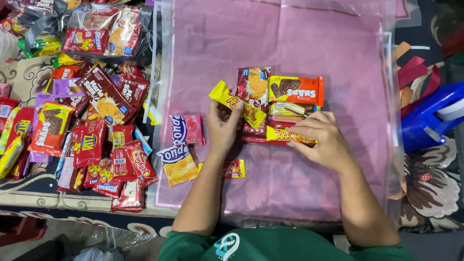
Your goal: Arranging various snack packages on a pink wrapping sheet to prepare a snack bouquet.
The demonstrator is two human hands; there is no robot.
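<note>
My left hand (222, 129) grips a yellow wafer bar (237, 104), tilted, at the left of a small cluster of snack packets on a pink plastic sheet (323, 46). My right hand (320, 142) presses on another yellow bar (285, 136) lying flat at the cluster's front. In the cluster are a red biscuit packet (254, 84), an orange-red chocolate cookie packet (296, 89) and a pale sandwich-biscuit packet (290, 109). Left of my left hand lie a pink packet (187, 129), a yellow cream-biscuit packet (177, 164) and a small red-yellow packet (234, 169).
A big heap of mixed red, orange and purple snack packets (92, 132) covers the patterned mat at the left. A clear bag of packets (105, 34) sits at the back left. A blue tape dispenser (443, 114) stands at the right, next to red ribbon strips (414, 70).
</note>
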